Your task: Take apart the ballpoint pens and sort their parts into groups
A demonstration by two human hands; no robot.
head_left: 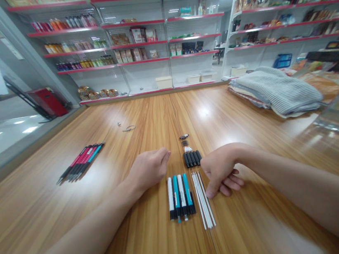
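Left hand [150,169], curled with contents hidden, rests near the pen barrels [179,196], while right hand [220,170], loosely spread, adjoins white refills [203,203].

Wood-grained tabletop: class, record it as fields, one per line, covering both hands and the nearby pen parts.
Slim white and turquoise tubes: four, side by side
Thin white sticks: right of the tubes
Short black cylinders: lined up beyond the sticks
Left hand: curled beyond the tubes; grasp hidden
Right hand: beside the sticks; contact unclear
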